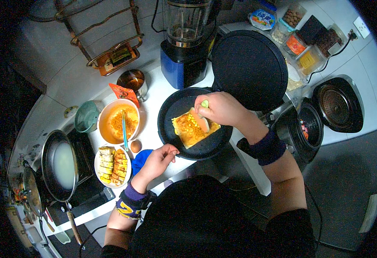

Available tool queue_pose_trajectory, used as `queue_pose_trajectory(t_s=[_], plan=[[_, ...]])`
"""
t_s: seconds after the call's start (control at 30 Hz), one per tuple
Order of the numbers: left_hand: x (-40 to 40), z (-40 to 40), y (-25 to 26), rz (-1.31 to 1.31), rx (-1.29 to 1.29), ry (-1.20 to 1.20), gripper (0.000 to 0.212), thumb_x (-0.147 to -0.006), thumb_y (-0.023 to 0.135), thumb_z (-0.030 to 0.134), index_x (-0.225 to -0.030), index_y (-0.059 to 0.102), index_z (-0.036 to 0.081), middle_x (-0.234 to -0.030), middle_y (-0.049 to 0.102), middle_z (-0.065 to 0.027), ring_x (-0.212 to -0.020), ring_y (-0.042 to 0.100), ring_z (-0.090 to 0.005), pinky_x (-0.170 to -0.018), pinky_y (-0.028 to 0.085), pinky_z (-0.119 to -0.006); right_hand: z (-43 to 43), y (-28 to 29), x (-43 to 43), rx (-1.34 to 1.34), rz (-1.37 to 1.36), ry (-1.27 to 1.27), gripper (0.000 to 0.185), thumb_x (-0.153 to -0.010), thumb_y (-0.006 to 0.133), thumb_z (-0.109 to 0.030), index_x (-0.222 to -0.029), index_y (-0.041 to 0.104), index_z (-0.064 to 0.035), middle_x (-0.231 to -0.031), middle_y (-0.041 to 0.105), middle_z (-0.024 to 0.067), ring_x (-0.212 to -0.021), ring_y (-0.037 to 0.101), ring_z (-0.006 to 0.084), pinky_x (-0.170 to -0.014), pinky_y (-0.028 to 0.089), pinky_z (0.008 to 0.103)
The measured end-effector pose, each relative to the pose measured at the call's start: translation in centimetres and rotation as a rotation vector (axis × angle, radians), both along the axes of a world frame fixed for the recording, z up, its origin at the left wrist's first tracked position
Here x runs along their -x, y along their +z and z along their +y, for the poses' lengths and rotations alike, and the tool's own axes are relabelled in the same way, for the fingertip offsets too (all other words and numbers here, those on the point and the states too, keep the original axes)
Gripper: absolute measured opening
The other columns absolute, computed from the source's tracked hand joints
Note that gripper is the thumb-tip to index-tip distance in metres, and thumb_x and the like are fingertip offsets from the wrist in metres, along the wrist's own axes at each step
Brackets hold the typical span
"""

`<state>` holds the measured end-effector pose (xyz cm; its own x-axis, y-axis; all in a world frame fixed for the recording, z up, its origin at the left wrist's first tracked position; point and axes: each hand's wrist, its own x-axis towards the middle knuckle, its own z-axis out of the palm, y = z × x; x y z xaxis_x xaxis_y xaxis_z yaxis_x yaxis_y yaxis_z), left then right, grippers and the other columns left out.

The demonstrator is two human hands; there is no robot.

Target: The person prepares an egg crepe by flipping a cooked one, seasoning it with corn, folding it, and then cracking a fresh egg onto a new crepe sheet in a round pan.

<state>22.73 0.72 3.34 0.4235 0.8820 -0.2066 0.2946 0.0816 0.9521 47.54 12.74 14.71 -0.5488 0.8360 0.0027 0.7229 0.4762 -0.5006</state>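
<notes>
My right hand [219, 108] grips the green handle of a spatula with an orange blade [200, 120]. The blade touches a square, browned filled pancake [188, 133] lying in a round black electric griddle [172, 96]. Yellow bits show on the pancake beside the blade. By the griddle's lower left rim is my left hand [159, 161], its fingers loosely curled and holding nothing that I can see. The griddle's black lid [249, 69] stands raised behind, towards the right.
A bowl [119, 121] with orange-coloured food and chopsticks, an egg [135, 146], a plate of sliced rolls [112, 166] and a blue cloth [140, 161] lie left. Farther left is a frying pan [59, 166]. A blender [185, 61] stands behind; food containers [307, 61] are back right.
</notes>
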Motion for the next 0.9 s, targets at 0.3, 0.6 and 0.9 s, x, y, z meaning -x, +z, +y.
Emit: queue_pose_trajectory(t_s=[0.3,0.6,0.9], plan=[[0.5,-0.2,-0.4,-0.003,0.008,0.005,0.015,-0.096,0.051,0.011,-0.102,0.06,0.001,-0.079,0.063,-0.0038,-0.073,0.06,-0.0109,-0.068,0.047,-0.026,-0.1,0.3,-1.1,0.005,-0.004,-0.065,0.017,-0.084,0.055,-0.02,-0.086,0.064,-0.0066,-0.078,0.067,0.0129,-0.072,0.066,0.0281,-0.067,0.051,0.0367],[0.4,-0.1,-0.4,0.025,0.007,-0.015,0.015,-0.097,0.05,0.011,-0.103,0.059,0.001,-0.078,0.062,-0.0027,-0.073,0.059,-0.0102,-0.068,0.047,-0.026,0.0,0.2,-2.5,0.041,0.042,-0.153,0.015,-0.087,0.054,-0.019,-0.087,0.064,-0.0068,-0.079,0.067,0.0106,-0.071,0.065,0.0245,-0.068,0.05,0.0352],[0.2,0.1,-0.4,0.01,0.016,-0.005,0.016,-0.097,0.052,0.013,-0.102,0.06,0.001,-0.077,0.062,-0.0031,-0.073,0.059,-0.0104,-0.069,0.047,-0.025,-0.5,0.1,-1.6,0.01,0.061,-0.076,0.018,-0.085,0.056,-0.024,-0.088,0.064,-0.0084,-0.078,0.066,0.0136,-0.072,0.066,0.031,-0.067,0.051,0.0395]])
